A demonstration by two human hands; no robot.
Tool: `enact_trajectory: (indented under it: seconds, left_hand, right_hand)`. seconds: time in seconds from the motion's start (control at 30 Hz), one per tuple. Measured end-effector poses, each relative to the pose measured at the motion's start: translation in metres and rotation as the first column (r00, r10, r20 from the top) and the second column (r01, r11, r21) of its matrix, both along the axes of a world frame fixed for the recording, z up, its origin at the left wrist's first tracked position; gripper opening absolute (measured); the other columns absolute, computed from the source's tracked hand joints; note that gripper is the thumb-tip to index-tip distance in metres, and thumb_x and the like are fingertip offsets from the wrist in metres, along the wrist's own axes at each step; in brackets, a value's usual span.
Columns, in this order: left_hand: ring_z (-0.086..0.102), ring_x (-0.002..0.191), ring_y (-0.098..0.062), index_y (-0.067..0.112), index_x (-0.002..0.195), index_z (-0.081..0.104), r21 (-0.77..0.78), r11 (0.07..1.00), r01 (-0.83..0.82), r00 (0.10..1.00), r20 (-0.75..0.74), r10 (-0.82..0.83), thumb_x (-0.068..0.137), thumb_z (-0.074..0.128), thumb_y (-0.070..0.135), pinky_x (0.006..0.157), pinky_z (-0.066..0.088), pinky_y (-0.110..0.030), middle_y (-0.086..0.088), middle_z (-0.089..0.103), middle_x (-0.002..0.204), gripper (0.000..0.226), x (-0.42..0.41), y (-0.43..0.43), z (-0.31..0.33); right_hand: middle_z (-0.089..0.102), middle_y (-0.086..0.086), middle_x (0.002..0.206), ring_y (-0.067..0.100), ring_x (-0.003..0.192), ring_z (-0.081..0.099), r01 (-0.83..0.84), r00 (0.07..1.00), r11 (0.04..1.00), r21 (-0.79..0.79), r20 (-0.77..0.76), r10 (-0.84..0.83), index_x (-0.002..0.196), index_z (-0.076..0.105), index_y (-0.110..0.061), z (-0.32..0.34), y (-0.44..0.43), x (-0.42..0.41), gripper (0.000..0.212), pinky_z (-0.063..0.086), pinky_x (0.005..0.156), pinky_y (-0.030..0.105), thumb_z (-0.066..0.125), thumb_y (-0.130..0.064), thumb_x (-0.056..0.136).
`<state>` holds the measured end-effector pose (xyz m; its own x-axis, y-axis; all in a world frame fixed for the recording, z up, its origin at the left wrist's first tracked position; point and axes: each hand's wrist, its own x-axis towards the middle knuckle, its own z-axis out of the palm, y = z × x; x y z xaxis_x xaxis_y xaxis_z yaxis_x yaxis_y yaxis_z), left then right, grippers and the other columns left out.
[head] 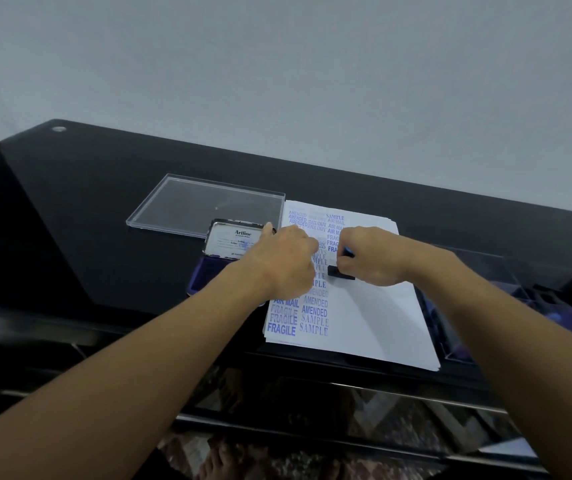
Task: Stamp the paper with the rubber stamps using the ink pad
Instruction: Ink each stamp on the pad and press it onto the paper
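Note:
A stack of white paper [374,320] lies on the black glass table, its left half covered with blue stamped words such as FRAGILE, SAMPLE and AMENDED. My right hand [369,254] grips a black rubber stamp [341,273] whose base sits on the paper near the middle. My left hand [286,261] rests on the paper's left edge, fingers laid flat, holding nothing. The open ink pad [234,242] with its Artline lid stands just left of the paper, partly hidden by my left hand.
A clear plastic lid [205,202] lies behind the ink pad. A clear box holding more stamps [534,299] stands to the right of the paper, hard to make out. The table's front edge [277,362] runs below the paper.

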<state>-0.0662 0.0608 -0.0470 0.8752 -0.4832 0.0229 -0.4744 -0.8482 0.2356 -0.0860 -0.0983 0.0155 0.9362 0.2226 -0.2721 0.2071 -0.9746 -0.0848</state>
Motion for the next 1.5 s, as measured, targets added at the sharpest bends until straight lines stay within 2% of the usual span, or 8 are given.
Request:
enact_trajectory:
  seconds: [0.1, 0.23, 0.43, 0.63, 0.7, 0.83, 1.2, 1.5]
  left_hand:
    - [0.045, 0.114, -0.018, 0.016, 0.110, 0.060, -0.019, 1.000, 0.015, 1.000, 0.015, -0.014, 0.092, 0.042, 0.015, 0.118, 0.016, -0.056, -0.001, 0.055, 0.116, 0.026, 0.002, 0.000, -0.003]
    - [0.043, 0.120, -0.018, 0.015, 0.114, 0.059, -0.016, 0.999, 0.031, 1.000, 0.007, -0.031, 0.093, 0.041, 0.016, 0.120, 0.010, -0.055, -0.002, 0.054, 0.119, 0.027, 0.004, -0.001, -0.006]
    - [0.045, 0.122, -0.020, 0.015, 0.113, 0.057, -0.006, 0.999, 0.054, 0.998, 0.028, -0.054, 0.090, 0.043, 0.010, 0.120, 0.009, -0.057, -0.001, 0.056, 0.118, 0.028, 0.004, -0.007, -0.007]
    - [0.053, 0.113, -0.022, 0.019, 0.099, 0.048, 0.048, 0.998, 0.039, 0.998, 0.055, -0.042, 0.090, 0.041, 0.009, 0.118, 0.000, -0.061, 0.000, 0.053, 0.115, 0.015, 0.001, -0.012, -0.008]
    - [0.054, 0.113, -0.023, 0.019, 0.100, 0.048, 0.064, 0.997, 0.034, 0.997, 0.065, -0.038, 0.090, 0.042, 0.009, 0.117, -0.001, -0.062, -0.001, 0.053, 0.118, 0.015, 0.000, -0.014, -0.008]
    - [0.053, 0.115, -0.022, 0.016, 0.114, 0.055, 0.071, 0.997, 0.020, 0.995, 0.092, -0.027, 0.091, 0.042, 0.009, 0.118, -0.002, -0.062, -0.001, 0.053, 0.122, 0.028, -0.001, -0.014, -0.009]
    - [0.053, 0.114, -0.018, 0.023, 0.100, 0.048, 0.048, 0.998, 0.037, 0.996, 0.083, -0.041, 0.091, 0.044, 0.010, 0.118, -0.003, -0.061, 0.004, 0.051, 0.113, 0.016, 0.000, -0.015, -0.011]
    - [0.053, 0.118, -0.018, 0.020, 0.113, 0.054, 0.058, 0.998, 0.030, 0.996, 0.083, -0.034, 0.093, 0.044, 0.013, 0.118, -0.004, -0.060, 0.003, 0.052, 0.120, 0.024, 0.001, -0.015, -0.011]
  right_hand:
    - [0.054, 0.006, 0.078, 0.017, 0.062, 0.043, 0.001, 1.000, 1.000, 0.003, 0.000, -0.001, 0.081, 0.050, -0.009, 0.000, 0.001, 0.001, 0.018, 0.035, 0.057, 0.030, 0.052, -0.019, 0.095]
    - [0.055, 0.008, 0.079, 0.019, 0.063, 0.043, 0.003, 1.000, 1.000, -0.008, -0.007, -0.003, 0.084, 0.054, -0.004, -0.005, 0.001, 0.004, 0.021, 0.036, 0.057, 0.031, 0.054, -0.022, 0.095]
    - [0.053, 0.003, 0.084, 0.017, 0.068, 0.049, 0.034, 0.999, 0.999, 0.020, 0.005, -0.034, 0.079, 0.041, -0.020, -0.017, -0.002, 0.006, 0.025, 0.037, 0.057, 0.031, 0.055, -0.030, 0.097]
    - [0.049, 0.003, 0.086, 0.019, 0.072, 0.049, 0.081, 0.997, 0.993, 0.089, 0.007, -0.081, 0.095, 0.043, -0.015, -0.025, -0.003, 0.004, 0.015, 0.037, 0.058, 0.032, 0.048, -0.029, 0.099]
    - [0.052, 0.007, 0.090, 0.020, 0.073, 0.050, 0.085, 0.996, 0.991, 0.107, 0.016, -0.087, 0.096, 0.042, -0.015, -0.027, -0.002, 0.004, 0.015, 0.037, 0.058, 0.033, 0.046, -0.029, 0.099]
    - [0.052, 0.008, 0.088, 0.019, 0.070, 0.045, 0.081, 0.995, 0.987, 0.138, 0.050, -0.089, 0.083, 0.036, -0.021, -0.030, -0.002, 0.003, 0.021, 0.032, 0.055, 0.032, 0.046, -0.029, 0.099]
    - [0.054, 0.007, 0.090, 0.018, 0.069, 0.048, 0.105, 0.990, 0.973, 0.206, 0.070, -0.121, 0.080, 0.035, -0.023, -0.038, -0.004, 0.008, 0.022, 0.032, 0.055, 0.031, 0.045, -0.028, 0.098]
    - [0.050, 0.009, 0.084, 0.019, 0.065, 0.041, 0.110, 0.981, 0.967, 0.229, 0.131, -0.143, 0.074, 0.028, -0.026, -0.045, -0.002, 0.000, 0.029, 0.027, 0.052, 0.032, 0.042, -0.028, 0.099]
